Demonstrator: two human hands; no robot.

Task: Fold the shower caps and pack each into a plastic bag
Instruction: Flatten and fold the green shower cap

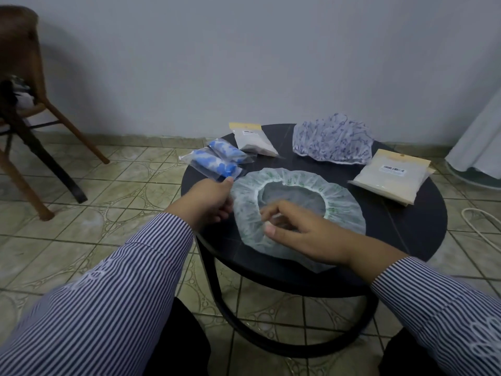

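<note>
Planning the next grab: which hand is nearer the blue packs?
Left. The left hand is at the blue packs' near edge; the right hand is over the green cap.

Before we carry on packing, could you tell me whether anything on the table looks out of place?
Only the clear bags of blue rolled caps: they overhang the left edge of the round black table.

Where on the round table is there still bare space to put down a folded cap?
Bare table shows right of the green cap, below the barcode packet. A narrow dark strip runs between green cap and purple cap. The left rim is crowded: blue packed caps, left hand.
</note>
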